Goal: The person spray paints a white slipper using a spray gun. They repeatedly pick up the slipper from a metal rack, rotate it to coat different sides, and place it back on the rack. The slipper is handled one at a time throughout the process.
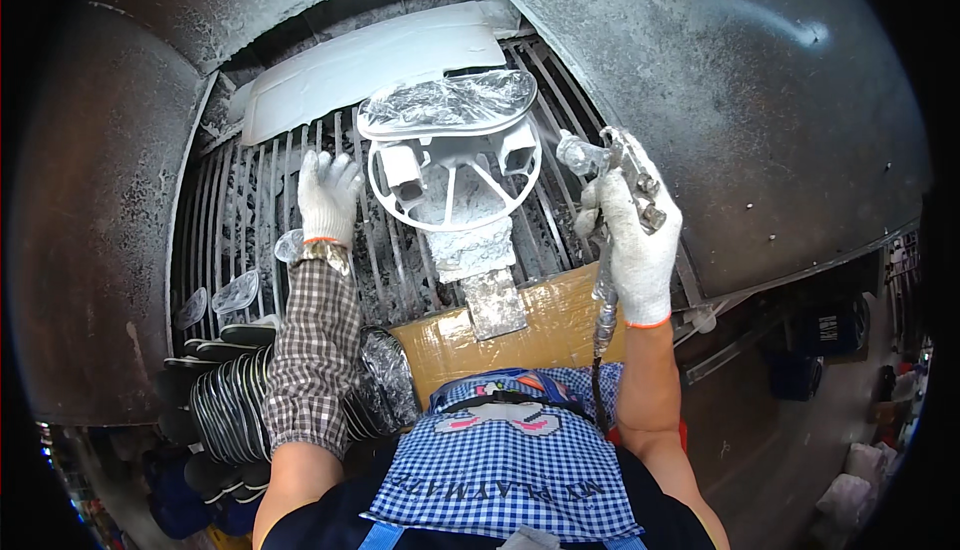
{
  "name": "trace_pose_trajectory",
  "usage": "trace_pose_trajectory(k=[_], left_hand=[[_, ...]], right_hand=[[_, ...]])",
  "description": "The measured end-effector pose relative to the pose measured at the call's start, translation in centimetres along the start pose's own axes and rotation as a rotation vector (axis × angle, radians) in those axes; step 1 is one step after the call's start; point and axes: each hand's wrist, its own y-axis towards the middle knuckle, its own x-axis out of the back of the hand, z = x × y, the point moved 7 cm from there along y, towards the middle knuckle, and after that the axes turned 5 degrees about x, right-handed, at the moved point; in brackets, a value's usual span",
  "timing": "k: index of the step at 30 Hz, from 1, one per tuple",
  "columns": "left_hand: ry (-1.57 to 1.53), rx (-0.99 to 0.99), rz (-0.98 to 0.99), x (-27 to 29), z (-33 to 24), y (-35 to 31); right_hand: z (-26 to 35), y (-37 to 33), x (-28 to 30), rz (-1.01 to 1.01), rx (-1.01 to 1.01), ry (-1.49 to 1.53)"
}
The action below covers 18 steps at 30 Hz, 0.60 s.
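Observation:
My right hand (632, 225), in a white knit glove, grips a spray gun (583, 155) whose nozzle end points left and whose hose (603, 325) hangs down. Left of the gun, a rounded flat piece (450, 105) with crinkled clear film over its top and a white rim rests on two white blocks (405, 172). The blocks sit on a white spoked wheel stand (450, 212). My left hand (330, 195), also gloved, has its fingers apart and holds nothing. It hovers over the metal grate, left of the stand and not touching it.
The grate (385, 260) lies between dark metal booth walls (800, 150). A white-coated sheet (375, 65) lies at the back. Several dark rounded pieces (235, 405) stand in a row below my left forearm. Tape-covered cardboard (550, 315) lines the front edge.

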Motion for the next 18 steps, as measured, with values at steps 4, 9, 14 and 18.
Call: trace_pose_trajectory(k=[4,9,14,18], left_hand=[[-0.033,0.058,-0.16,2.2,4.0,-3.0],[-0.054,0.234,-0.122,0.7,9.8,-9.6],[-0.184,0.39,0.144,-2.1,14.8,-13.6],[-0.243,0.409,0.267,-5.0,14.4,-14.8]], right_hand=[[2.0,-0.4,0.8,-0.059,0.073,-0.069],[3.2,-1.6,0.3,-0.074,0.076,-0.209],[2.4,-4.0,-2.8,0.095,-0.062,-0.139],[2.0,-3.7,-2.8,0.088,-0.04,-0.093]])
